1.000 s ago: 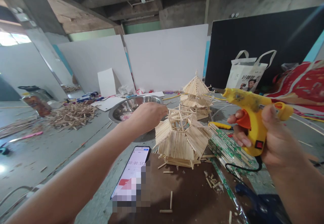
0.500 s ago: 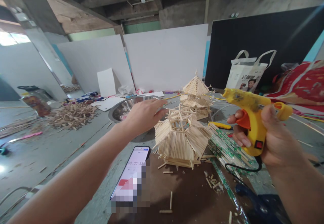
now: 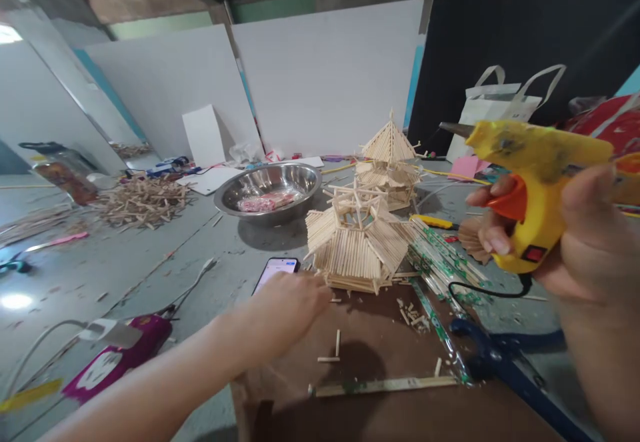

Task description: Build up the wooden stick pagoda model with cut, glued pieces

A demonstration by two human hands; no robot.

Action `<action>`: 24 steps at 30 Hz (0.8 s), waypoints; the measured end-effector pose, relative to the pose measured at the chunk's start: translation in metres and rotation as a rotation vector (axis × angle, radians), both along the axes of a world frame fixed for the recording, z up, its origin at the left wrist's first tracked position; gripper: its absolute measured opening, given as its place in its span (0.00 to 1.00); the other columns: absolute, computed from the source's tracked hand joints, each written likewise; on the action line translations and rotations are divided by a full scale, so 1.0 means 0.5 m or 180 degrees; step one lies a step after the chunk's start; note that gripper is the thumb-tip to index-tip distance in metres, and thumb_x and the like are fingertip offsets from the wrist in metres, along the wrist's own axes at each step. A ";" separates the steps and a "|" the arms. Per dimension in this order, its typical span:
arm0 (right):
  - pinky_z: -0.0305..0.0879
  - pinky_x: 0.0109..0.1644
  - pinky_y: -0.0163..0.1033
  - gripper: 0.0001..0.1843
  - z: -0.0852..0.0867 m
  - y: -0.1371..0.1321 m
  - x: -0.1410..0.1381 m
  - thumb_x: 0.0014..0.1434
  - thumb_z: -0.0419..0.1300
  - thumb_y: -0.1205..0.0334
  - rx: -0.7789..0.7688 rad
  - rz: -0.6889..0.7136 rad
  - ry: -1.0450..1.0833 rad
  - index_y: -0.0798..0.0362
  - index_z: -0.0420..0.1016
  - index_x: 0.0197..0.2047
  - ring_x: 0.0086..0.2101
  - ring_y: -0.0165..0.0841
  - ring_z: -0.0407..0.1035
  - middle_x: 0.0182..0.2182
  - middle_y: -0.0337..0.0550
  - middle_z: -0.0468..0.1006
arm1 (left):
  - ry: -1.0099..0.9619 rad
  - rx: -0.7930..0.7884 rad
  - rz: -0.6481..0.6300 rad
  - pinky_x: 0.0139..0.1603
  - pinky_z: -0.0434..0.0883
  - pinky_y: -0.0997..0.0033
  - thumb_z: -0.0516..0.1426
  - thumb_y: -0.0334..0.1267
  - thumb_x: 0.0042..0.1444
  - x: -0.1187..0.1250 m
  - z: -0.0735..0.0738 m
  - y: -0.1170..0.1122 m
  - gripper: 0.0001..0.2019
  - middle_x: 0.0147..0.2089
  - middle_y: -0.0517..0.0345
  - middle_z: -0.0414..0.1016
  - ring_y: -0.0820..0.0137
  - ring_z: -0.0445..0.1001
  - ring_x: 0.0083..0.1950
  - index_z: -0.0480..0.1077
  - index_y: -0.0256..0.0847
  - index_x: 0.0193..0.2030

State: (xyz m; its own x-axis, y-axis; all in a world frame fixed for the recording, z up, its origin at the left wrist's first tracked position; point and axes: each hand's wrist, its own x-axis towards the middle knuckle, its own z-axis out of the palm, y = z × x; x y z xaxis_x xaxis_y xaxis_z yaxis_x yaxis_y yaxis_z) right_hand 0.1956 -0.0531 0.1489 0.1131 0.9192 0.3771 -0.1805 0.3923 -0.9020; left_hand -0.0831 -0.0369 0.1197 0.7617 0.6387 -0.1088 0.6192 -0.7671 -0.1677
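On the right, my right hand (image 3: pixel 575 229) is wrapped round the handle of a yellow hot glue gun (image 3: pixel 540 149), its fingers by the orange trigger and its nozzle pointing left. My left hand (image 3: pixel 295 302) hangs low over the brown board (image 3: pixel 400 342), covering part of the phone (image 3: pixel 274 269). Its fingers point down and right, smeared and partly hidden, so I cannot see whether they hold anything. Just beyond its fingertips stands a stick-built pavilion model (image 3: pixel 353 249) with a sloping roof and open frame on top. Short stick pieces (image 3: pixel 337 345) lie on the board in front.
A pointed-roof stick model (image 3: pixel 390 162) and a steel basin (image 3: pixel 270 210) stand behind. Packaged sticks (image 3: pixel 445 255) and blue-handled pliers (image 3: pixel 510 362) lie right. At left are a stick pile (image 3: pixel 145 202), bottle (image 3: pixel 65 172) and purple power strip (image 3: pixel 125 355).
My left hand has come down and toward me, from above the basin and model to beside the phone. The glue gun sits farther right and higher in view; the camera has tilted down.
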 end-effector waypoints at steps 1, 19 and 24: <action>0.56 0.16 0.38 0.26 -0.001 -0.009 -0.001 0.37 0.57 0.36 -0.0056 -0.0019 -0.0011 0.50 0.71 0.29 0.15 0.28 0.60 0.24 0.42 0.72 | 0.0181 -0.0192 0.0039 0.24 0.65 0.73 0.48 0.31 0.53 -0.001 -0.015 -0.008 0.09 0.27 0.58 0.73 0.69 0.72 0.28 0.67 0.40 0.28; 0.56 0.16 0.35 0.21 -0.092 -0.069 0.007 0.44 0.57 0.42 -0.0316 -0.0141 0.0179 0.51 0.71 0.31 0.18 0.26 0.61 0.31 0.42 0.70 | 0.0101 -0.0713 0.0146 0.27 0.65 0.74 0.49 0.32 0.52 0.014 -0.162 -0.023 0.06 0.37 0.55 0.67 0.70 0.71 0.30 0.66 0.41 0.33; 0.57 0.14 0.31 0.21 -0.133 -0.034 0.085 0.42 0.59 0.44 -0.1137 -0.0291 0.0273 0.52 0.67 0.31 0.12 0.22 0.58 0.19 0.33 0.67 | -0.0028 -0.0824 0.0226 0.30 0.65 0.74 0.45 0.33 0.55 0.013 -0.175 -0.018 0.09 0.36 0.53 0.67 0.69 0.70 0.32 0.65 0.39 0.33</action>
State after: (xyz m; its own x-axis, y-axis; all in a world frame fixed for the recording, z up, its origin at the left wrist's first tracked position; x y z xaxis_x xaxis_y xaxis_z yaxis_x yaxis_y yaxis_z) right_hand 0.2381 -0.0701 0.0827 0.2181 0.9757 0.0203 -0.2400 0.0738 -0.9680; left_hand -0.0766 -0.0461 0.0323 0.7176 0.6424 -0.2691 0.6737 -0.7382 0.0340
